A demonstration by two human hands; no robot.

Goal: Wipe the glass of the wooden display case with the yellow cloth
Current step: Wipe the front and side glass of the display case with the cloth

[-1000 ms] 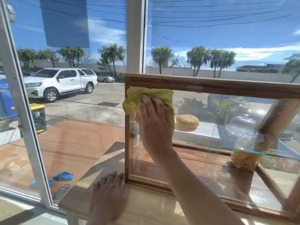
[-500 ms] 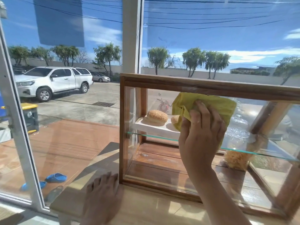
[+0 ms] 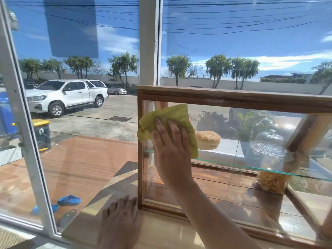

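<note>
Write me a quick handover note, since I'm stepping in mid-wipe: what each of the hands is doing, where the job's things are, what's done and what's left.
Right hand: fingers straight, pressing the yellow cloth flat against the front glass of the wooden display case, upper left corner.
Left hand: resting flat on the wooden tabletop, just left of the case's lower left corner, holding nothing.
Inside: a bun and a glass dome on the glass shelf.
Done: cannot tell from the glass how much is clean.
Left: probably work the cloth rightward and down across the remaining pane.
</note>
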